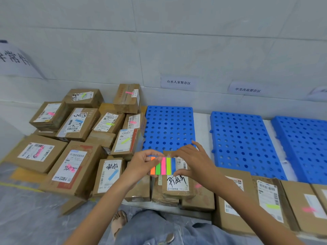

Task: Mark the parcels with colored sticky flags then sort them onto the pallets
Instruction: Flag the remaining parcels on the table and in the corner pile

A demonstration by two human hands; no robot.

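My left hand [144,162] holds a pad of sticky flags [161,166] with orange, green, pink, yellow-green and blue strips. My right hand [192,160] pinches the pad's right edge at the blue strip. Both hands hover over a small brown parcel [177,184] with a white label and black handwriting. Three blue perforated pallets lie by the wall: the nearest [169,127], a middle one [242,142] and a right one [304,145]. All three are bare.
Many flagged cardboard parcels are stacked at the left [77,124]. More parcels sit in a row at the right front [269,198]. Paper signs [178,82] hang on the wall above the pallets. My knees and one foot [120,221] are at the bottom.
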